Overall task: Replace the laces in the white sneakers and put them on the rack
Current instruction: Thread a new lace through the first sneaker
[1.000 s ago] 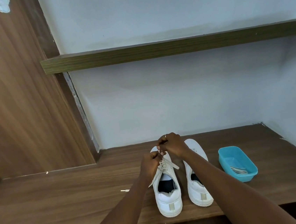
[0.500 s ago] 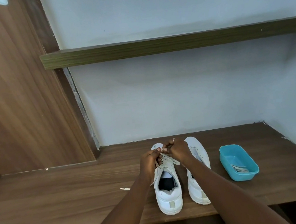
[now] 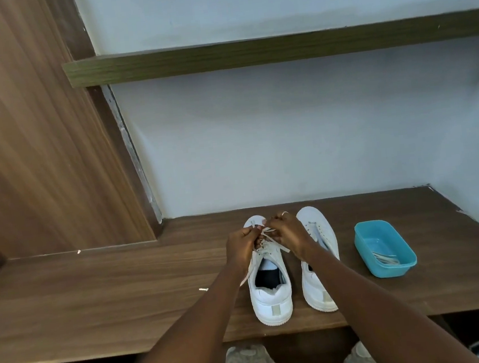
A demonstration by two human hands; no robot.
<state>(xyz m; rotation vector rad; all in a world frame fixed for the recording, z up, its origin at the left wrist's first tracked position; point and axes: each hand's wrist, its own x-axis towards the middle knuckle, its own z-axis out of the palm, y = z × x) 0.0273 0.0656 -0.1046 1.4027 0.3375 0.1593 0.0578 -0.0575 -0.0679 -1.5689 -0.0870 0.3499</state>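
1. No brand, label or legible writing is seen on anything in view.
2. A small pale scrap (image 3: 203, 289) is seen lying on the wooden desk (image 3: 97, 299), well left of the shoes.
3. The left hand (image 3: 241, 247) is pinched around a white lace (image 3: 268, 242) over the forward eyelets of the left sneaker (image 3: 269, 278).
4. The left sneaker is set on the desk with its heel toward the viewer; a dark insole is shown inside, and a grey tab is seen on the heel.
5. The right hand (image 3: 289, 235), a ring on one finger, is closed on the same lace just beside the left hand; a loose end is trailed over the shoe's right side.
6. The right sneaker (image 3: 320, 261) is placed just beside the left one; its opening is partly hidden by the right forearm, and no lace can be made out in it.
7. A blue tub (image 3: 389, 266) is placed near the shoes on the right, with pale strips (image 3: 387, 259), too small to identify, held inside.
8. A shelf (image 3: 277, 48) is fixed to the wall above.
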